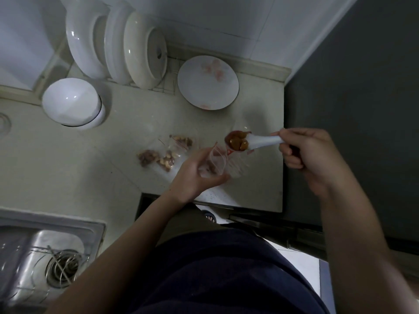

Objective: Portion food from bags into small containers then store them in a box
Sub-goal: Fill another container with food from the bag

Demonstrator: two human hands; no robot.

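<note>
Gripping a clear cup in the left hand, fingers curled round it, mouth tilted toward the spoon. Pinching the handle of a white spoon in the right hand, thumb and fingers closed on its end. Bowl heaped with brown food, just above and right of the cup's rim, not touching. Crinkled clear bag under both. Small bags of nuts just left of the left hand. Counter front edge right below that hand; right edge against a dark panel, beside the right hand. Plate and upturned bowl well behind. Bare counter leftward; sink at lower left.
</note>
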